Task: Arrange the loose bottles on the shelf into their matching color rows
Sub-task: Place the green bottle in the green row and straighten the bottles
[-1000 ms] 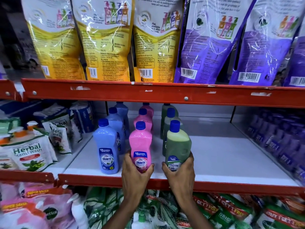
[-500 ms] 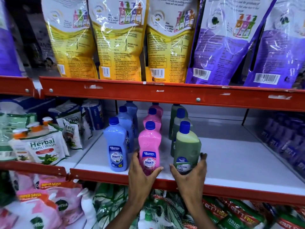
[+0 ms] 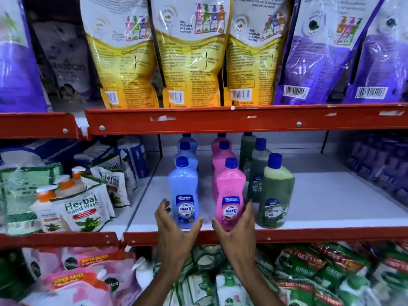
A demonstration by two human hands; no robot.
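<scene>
Here left hand (image 3: 174, 226) cups blue bottle (image 3: 183, 195), right hand (image 3: 237, 226) pink bottle (image 3: 229, 197), both half-open, apparently squaring the rows' fronts.

Three blue bottles (image 3: 183, 191), three pink bottles (image 3: 230, 193) and three green bottles (image 3: 276, 195) stand in rows. Above them hang three yellow pouches (image 3: 192, 69) and three purple pouches (image 3: 318, 62). Two hands (image 3: 176, 235) are in view.
</scene>
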